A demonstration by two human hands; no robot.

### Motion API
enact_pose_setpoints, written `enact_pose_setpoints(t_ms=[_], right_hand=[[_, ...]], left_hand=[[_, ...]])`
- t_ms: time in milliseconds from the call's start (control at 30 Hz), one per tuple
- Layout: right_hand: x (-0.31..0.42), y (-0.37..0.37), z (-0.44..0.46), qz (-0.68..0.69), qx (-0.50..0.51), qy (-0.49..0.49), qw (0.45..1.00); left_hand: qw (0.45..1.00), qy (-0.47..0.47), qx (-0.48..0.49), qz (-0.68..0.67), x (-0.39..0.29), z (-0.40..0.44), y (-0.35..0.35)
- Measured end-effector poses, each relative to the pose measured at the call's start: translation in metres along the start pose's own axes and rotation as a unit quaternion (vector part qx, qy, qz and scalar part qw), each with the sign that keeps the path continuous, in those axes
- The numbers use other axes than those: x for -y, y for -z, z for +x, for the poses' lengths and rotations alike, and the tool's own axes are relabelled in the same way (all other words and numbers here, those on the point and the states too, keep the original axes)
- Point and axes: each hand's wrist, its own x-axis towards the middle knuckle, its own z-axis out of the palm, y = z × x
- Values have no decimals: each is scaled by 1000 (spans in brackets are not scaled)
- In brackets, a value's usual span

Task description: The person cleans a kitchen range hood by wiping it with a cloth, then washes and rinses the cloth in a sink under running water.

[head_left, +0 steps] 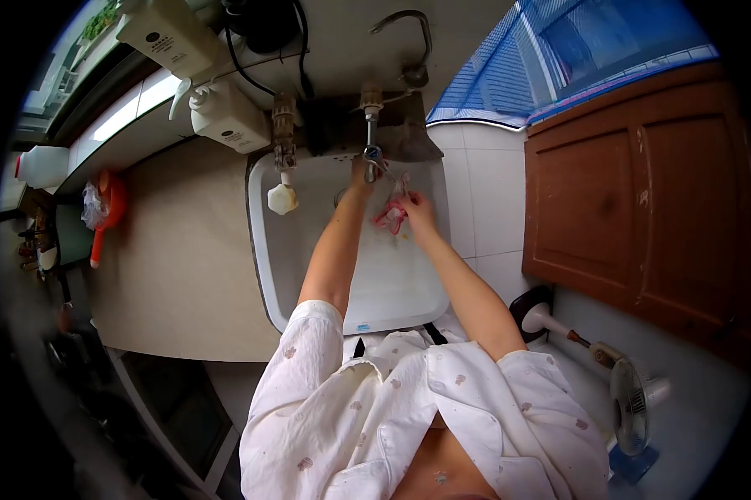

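Over the white sink (263, 242), my right hand (417, 210) has its fingers closed on a crumpled pink-and-white piece (390, 218). It looks thin and limp, but whether it is plastic or cloth is unclear. My left hand (364, 173) reaches to the back of the basin, right by the metal faucet (371, 150). The faucet hides most of its fingers, so whether they touch it or hold something cannot be made out. Small orange bits lie in the basin below the pink-and-white piece.
White pump bottles (230, 117) stand behind the counter (167, 258), left of the sink. A valve with a white knob (282, 198) juts over the basin's left edge. An orange strainer-like item (109, 204) lies far left. To the right are a brown cabinet (625, 208) and a blue curtain (492, 83).
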Motion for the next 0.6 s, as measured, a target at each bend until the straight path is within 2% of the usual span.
enact_pose_setpoints(t_ms=[67,100,167,200,233,267,300,333,400,433,567,600], right_hand=[[-10,2,8,-30,-11,19,999],[-13,2,11,-44,-13,25,999],[-7,-5,12,-60,-12,29,998],[0,-11,11,3,-13,-7,1000],[3,-17,13,65,-13,-43,997],[6,-24,15,66,-8,-45,997],[10,-30,19,129,32,-53,990],[8,-37,24,192,72,-61,977],[2,-48,30,186,118,-47,974],[1,-52,30,176,159,-30,971],[1,-58,37,134,170,-66,974],[0,-61,40,85,159,-58,982]], left_hand=[[995,82,-23,50,-12,-3,-8],[995,82,-26,47,-19,-8,-12],[990,9,-7,144,-31,-30,-20],[990,8,-10,144,-35,-39,-23],[977,-13,-35,209,-33,-47,-23],[959,-33,-61,274,-34,-54,-20],[956,48,-45,285,-37,-58,-14],[955,48,-50,289,-38,-65,-6],[994,44,-20,94,-38,-81,8],[994,53,-27,87,-38,-82,16],[993,30,14,116,-34,-91,44],[983,-17,-11,181,-29,-91,47]])
